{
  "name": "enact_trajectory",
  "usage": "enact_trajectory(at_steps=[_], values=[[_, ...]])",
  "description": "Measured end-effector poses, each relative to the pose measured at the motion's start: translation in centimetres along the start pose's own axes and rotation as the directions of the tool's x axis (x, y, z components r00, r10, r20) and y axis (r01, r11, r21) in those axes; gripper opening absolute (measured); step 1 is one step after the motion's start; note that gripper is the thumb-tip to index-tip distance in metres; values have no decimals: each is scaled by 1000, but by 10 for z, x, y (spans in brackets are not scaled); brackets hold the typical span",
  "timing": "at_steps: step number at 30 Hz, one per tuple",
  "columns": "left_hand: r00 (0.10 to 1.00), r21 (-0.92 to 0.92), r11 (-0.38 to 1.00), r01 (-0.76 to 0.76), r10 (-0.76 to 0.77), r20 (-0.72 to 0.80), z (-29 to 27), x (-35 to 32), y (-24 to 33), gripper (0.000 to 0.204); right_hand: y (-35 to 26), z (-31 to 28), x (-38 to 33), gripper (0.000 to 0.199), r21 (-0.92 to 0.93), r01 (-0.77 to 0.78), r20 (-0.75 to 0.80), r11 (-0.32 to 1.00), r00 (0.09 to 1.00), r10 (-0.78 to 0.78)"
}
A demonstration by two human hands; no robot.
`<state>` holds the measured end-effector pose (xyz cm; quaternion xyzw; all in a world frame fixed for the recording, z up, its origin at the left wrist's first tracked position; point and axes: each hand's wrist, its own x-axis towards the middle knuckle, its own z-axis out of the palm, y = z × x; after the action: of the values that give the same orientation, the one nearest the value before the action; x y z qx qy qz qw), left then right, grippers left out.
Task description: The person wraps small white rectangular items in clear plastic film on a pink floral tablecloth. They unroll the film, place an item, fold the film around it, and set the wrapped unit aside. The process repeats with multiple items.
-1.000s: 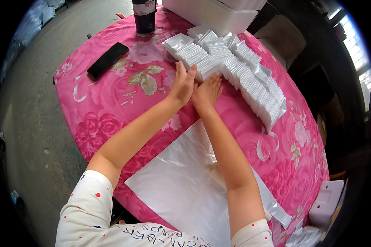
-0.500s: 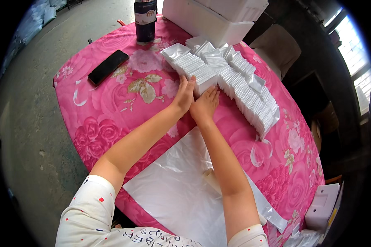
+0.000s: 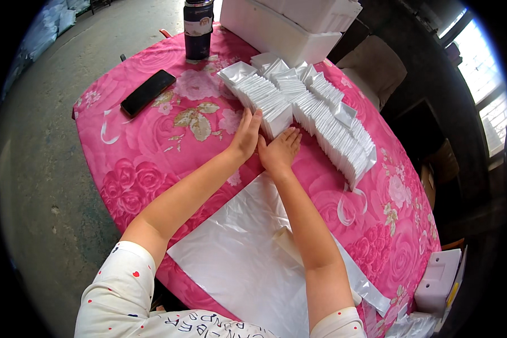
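A row of thin white folded packets stands on edge on a pink flowered tablecloth. My left hand rests against the left side of the row's near end, its fingers stretched out. At that same end, my right hand lies low with its fingers extended and its fingertips by the row's lower right corner. The wrists almost meet. Beside this row, another longer row of white packets runs toward the right. Neither hand wraps around a packet.
A sheet of white plastic film lies under my forearms, with a pale roll on it. A black phone lies at left. Farther back stand a dark tumbler and white foam boxes. A white container is at lower right.
My right hand has slid slightly down and away from the row's near end, which shows more now. My left hand stays at its side. The whole view has shifted a little.
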<state>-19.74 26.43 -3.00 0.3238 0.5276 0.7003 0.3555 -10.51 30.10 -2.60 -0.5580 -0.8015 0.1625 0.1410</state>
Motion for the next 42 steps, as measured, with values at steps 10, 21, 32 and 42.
enact_trajectory(at_steps=[10, 21, 32, 42], values=[[999, 12, 999, 30, -30, -14, -6, -6, -6, 87, 3, -8, -10, 97, 24, 34, 11, 999, 999, -35], [987, 429, 890, -152, 112, 117, -59, -70, 19, 81, 91, -93, -80, 80, -39, 413, -237, 910, 881, -410], [898, 603, 666, -439, 328, 293, -73, -96, 20, 60, 231, -121, -23, 111, 31, -92, -125, 995, 988, 95], [912, 485, 773, -410, 333, 240, -74, -96, 16, 53, 198, -98, -19, 107, 33, 14, -361, 999, 933, -1]])
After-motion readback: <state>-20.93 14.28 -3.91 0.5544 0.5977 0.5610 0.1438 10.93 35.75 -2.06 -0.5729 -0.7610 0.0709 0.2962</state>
